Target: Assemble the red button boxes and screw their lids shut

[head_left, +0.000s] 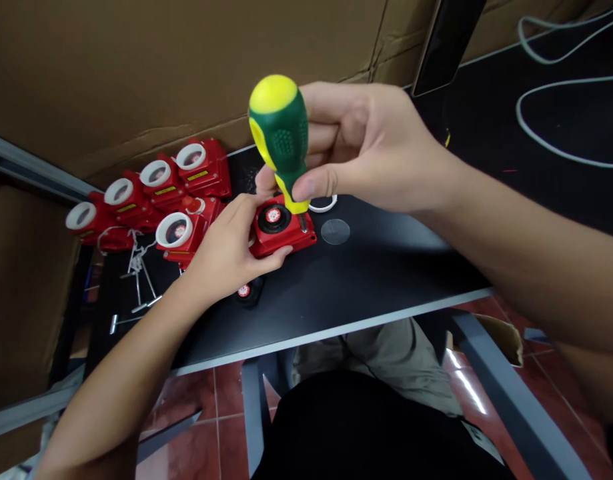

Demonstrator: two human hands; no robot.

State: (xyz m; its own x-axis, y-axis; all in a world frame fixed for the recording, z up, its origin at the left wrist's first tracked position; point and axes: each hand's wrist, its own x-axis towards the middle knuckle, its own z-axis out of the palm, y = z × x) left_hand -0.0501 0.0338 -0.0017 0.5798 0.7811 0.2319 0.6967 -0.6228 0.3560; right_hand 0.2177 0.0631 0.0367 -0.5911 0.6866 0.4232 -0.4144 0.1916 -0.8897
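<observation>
My right hand (366,147) grips a green and yellow screwdriver (285,137) by its handle, thumb and fingers closed round it. Its shaft points down at the right corner of a red housing (287,239) that has a black round centre with a red and white label. Whether the tip sits in a screw I cannot tell. My left hand (231,250) holds the same housing from the left, thumb along its near edge. Just right of the housing lies a clear round disc (335,231), with a white ring (323,204) partly hidden behind my right hand.
Several red boxes with white rings (156,173) stand at the back left; another red box (179,233) sits nearer my left hand. T-shaped metal tools (142,280) lie on the black table (366,280) at left. A small black part (247,292) is near the front. White cable (531,93) loops at far right.
</observation>
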